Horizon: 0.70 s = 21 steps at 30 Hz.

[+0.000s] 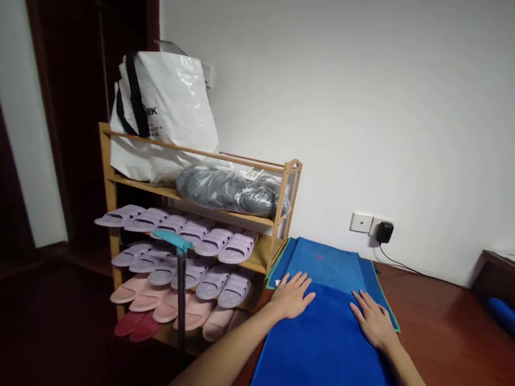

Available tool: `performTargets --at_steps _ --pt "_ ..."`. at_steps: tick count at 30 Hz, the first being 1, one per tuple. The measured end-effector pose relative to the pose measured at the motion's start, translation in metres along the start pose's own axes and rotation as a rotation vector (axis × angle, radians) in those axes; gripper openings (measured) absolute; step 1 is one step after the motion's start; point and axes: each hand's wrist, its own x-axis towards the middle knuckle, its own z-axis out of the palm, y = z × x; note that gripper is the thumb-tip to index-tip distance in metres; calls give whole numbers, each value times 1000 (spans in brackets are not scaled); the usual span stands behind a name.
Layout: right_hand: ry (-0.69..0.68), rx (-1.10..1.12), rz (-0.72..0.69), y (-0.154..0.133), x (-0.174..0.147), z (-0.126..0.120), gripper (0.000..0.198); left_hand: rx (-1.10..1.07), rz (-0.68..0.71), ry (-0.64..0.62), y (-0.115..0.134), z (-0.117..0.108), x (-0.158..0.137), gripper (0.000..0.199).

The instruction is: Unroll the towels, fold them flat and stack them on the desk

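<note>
A long blue towel lies lengthwise on the reddish-brown tabletop, its near end running out of view at the bottom. Beyond it spreads a lighter blue section of cloth; I cannot tell whether it is the same towel. A cloth with a green edge shows underneath at the sides. My left hand rests flat on the towel's left edge, fingers spread. On the right edge lies my right hand, palm down with fingers extended. Neither hand grips anything.
Left of the table stands a wooden rack with several slippers, a white bag and a plastic-wrapped bundle. A blue-topped pole stands before it. A black adapter trails a cable. A rolled blue cloth lies right.
</note>
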Motion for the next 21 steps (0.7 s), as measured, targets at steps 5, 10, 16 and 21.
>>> performTargets --at_steps 5,10,16,21 --pt "0 -24 0 -5 -15 -3 65 15 19 -1 3 -2 -10 61" --pt "-2 -33 1 -12 -35 -8 65 18 26 -4 8 -5 -27 60" --pt "-5 -35 5 -23 -68 -16 65 27 36 3 22 -14 -57 57" --pt "-8 -30 3 -36 -112 -23 66 30 53 17 40 -25 -101 56"
